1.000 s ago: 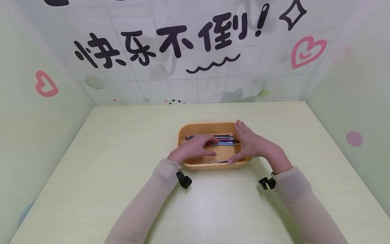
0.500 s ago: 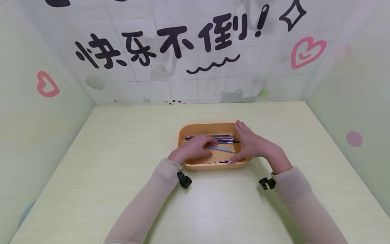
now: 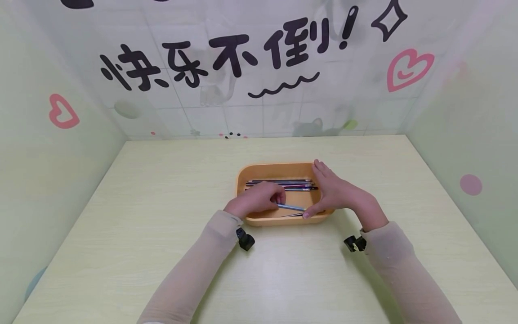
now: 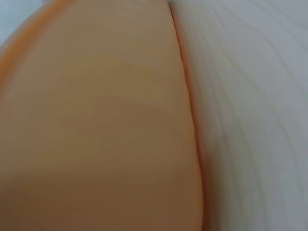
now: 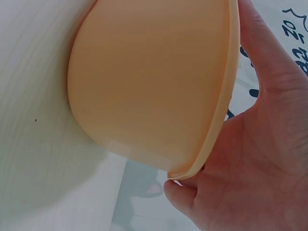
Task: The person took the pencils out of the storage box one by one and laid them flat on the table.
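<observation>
In the head view an orange plastic bin [image 3: 275, 170] sits on the table. My left hand [image 3: 259, 198] reaches over its left side, thumb and fingertips curled in and pinching one end of a light blue pencil [image 3: 292, 207]. That pencil lies crosswise near the bin's front part. Several pencils [image 3: 297, 182] lie side by side along the back, partly hidden by the left hand. With fingers spread and fairly straight, my right hand [image 3: 336, 191] spans the bin's right end, thumb at the front rim, fingertips at the back rim. The right wrist view shows this hand [image 5: 260, 159] against the rim [image 5: 226, 91].
A thin dark pencil-like stick [image 3: 293, 215] lies by the bin's front wall. The pale wooden table [image 3: 170, 193] ends at a printed back wall [image 3: 226, 108], with side walls left and right. The left wrist view shows mostly the bin's outer wall [image 4: 110, 115].
The light blue pencil has come away from the back group toward the bin's front. My left fingers have closed from a loose spread to a pinch on it. The right hand stays in place.
</observation>
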### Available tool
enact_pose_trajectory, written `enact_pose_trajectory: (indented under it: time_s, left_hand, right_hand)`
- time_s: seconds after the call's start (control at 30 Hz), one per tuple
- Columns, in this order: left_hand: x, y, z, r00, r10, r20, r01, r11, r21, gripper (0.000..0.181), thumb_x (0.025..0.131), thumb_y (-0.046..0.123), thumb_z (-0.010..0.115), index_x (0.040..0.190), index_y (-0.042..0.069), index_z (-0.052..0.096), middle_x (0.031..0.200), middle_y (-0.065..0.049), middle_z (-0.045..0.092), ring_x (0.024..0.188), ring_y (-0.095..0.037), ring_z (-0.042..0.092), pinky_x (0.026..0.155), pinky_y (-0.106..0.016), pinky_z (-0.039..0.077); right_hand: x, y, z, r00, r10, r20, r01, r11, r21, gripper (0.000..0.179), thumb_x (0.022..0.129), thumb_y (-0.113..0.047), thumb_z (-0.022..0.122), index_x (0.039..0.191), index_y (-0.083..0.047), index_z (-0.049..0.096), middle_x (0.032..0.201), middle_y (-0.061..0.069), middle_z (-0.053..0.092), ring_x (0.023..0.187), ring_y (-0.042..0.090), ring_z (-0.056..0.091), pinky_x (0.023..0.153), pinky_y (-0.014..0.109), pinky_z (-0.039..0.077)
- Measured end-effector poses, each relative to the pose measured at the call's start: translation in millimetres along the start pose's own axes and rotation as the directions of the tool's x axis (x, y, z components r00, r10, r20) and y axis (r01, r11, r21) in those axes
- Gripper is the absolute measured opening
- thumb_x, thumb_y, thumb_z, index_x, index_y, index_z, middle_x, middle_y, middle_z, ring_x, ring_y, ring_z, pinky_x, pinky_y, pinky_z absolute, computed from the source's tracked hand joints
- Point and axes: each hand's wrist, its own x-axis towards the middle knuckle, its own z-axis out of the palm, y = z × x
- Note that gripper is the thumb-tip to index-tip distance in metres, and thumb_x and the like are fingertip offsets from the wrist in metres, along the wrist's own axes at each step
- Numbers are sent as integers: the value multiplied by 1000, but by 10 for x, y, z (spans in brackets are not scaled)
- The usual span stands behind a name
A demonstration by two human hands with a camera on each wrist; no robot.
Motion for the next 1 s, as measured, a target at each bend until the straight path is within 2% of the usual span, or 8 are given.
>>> enact_pose_trajectory:
  time_s: [0.33, 0.63, 0.87, 1.0]
  left_hand:
    - [11, -15, 5, 1000, 19, 20, -19, 1000, -4, 12, 90, 6, 68, 90, 18, 65, 84, 3, 61, 81, -13, 55, 73, -23, 47]
    - [-10, -8, -30, 998, 46, -40, -49, 998, -51, 11, 88, 5, 69, 90, 16, 65, 85, 2, 62, 79, -13, 55, 70, -23, 47]
    - [-33, 18, -58, 996, 4, -93, -11, 997, -79, 8, 91, 15, 71, 94, 16, 63, 87, 1, 63, 80, -14, 57, 71, -24, 49]
    - [-48, 27, -65, 992, -10, -126, -3, 995, -97, 10, 90, 15, 71, 95, 16, 63, 87, 1, 63, 80, -15, 57, 71, -25, 49]
  right_hand:
    - [-5, 1, -4, 1000, -2, -1, 2, 1000, 8, 140, 68, -56, 85, 156, 6, -3, 166, 22, -12, 154, 40, -10, 124, 59, 9]
    - [4, 19, 3, 1000, -9, 0, 9, 1000, 9, 140, 68, -59, 84, 156, 5, -4, 166, 21, -13, 154, 40, -10, 124, 59, 9]
    - [0, 27, 4, 1000, -11, 4, 11, 1000, 11, 142, 67, -61, 83, 156, 5, -5, 166, 21, -13, 154, 40, -10, 124, 59, 9]
    - [-7, 25, 12, 1000, -9, -3, 9, 1000, 20, 141, 68, -60, 84, 156, 4, -5, 166, 21, -13, 154, 39, -11, 124, 59, 8]
